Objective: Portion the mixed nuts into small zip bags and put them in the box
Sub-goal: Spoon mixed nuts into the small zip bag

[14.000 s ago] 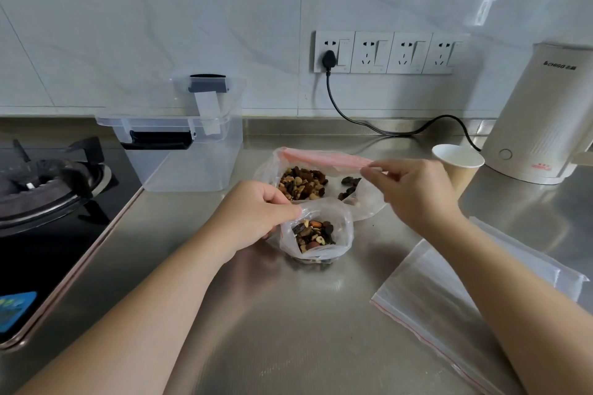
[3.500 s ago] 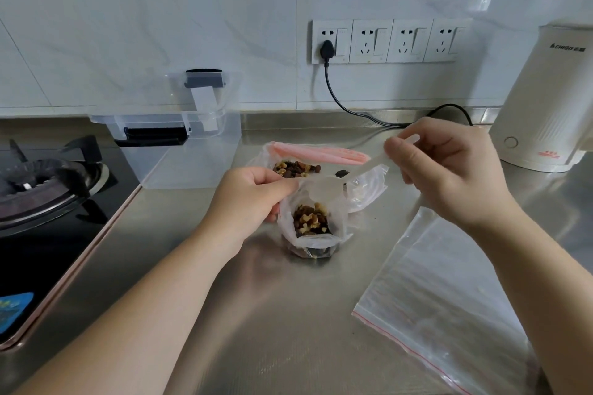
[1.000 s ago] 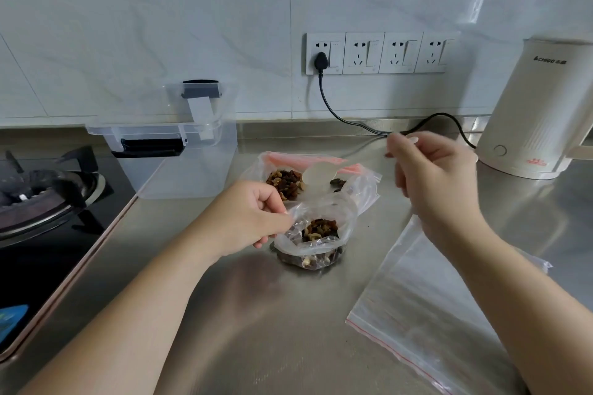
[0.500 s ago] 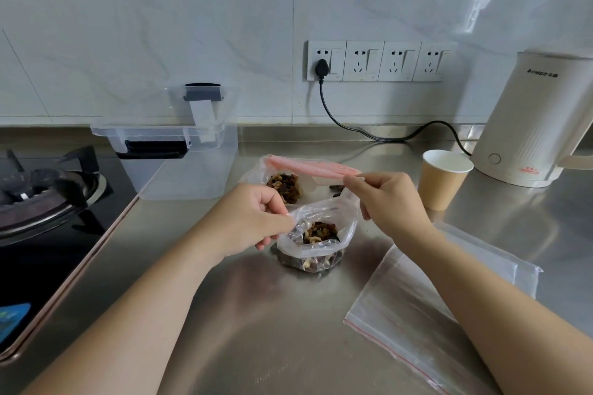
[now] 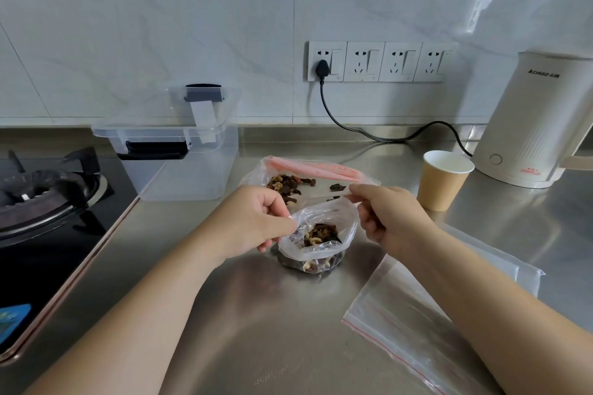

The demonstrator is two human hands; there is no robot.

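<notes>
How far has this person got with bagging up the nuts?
Early on. One small zip bag holds a portion of nuts but its mouth is unsealed; the left hand and right hand pinch its rim on either side. The big nut bag behind has nuts left. The clear box looks empty, and spare zip bags lie unused. Left: sealing, boxing, filling more.
</notes>
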